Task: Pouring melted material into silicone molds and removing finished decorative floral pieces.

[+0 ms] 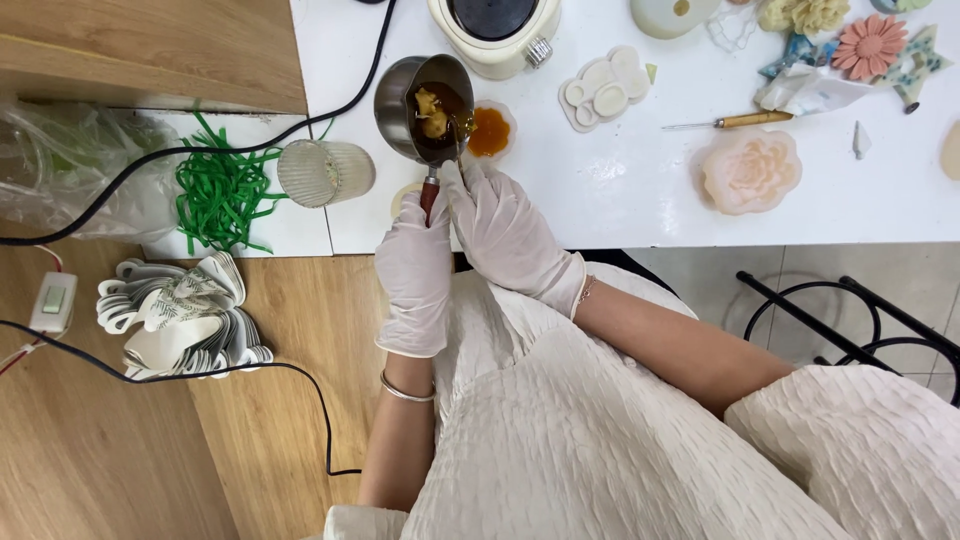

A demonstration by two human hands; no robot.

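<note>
A small steel pot (400, 100) holds dark amber liquid with pale lumps in it. My left hand (415, 275), in a white glove, grips the pot's reddish handle (429, 195) near the table's front edge. My right hand (505, 235), also gloved, holds a thin tool (462, 128) whose tip reaches into the pot at its right rim. Just right of the pot sits a small white mould (490, 131) filled with amber liquid.
A cream hot plate (495, 30) stands behind the pot. A white mould with oval shapes (605, 88), a pale pink flower piece (750, 172), a wooden-handled pick (735, 121) and more flower shapes lie to the right. A ribbed glass (322, 172), green shreds (220, 195), cables and a black rack (850, 320) surround the table.
</note>
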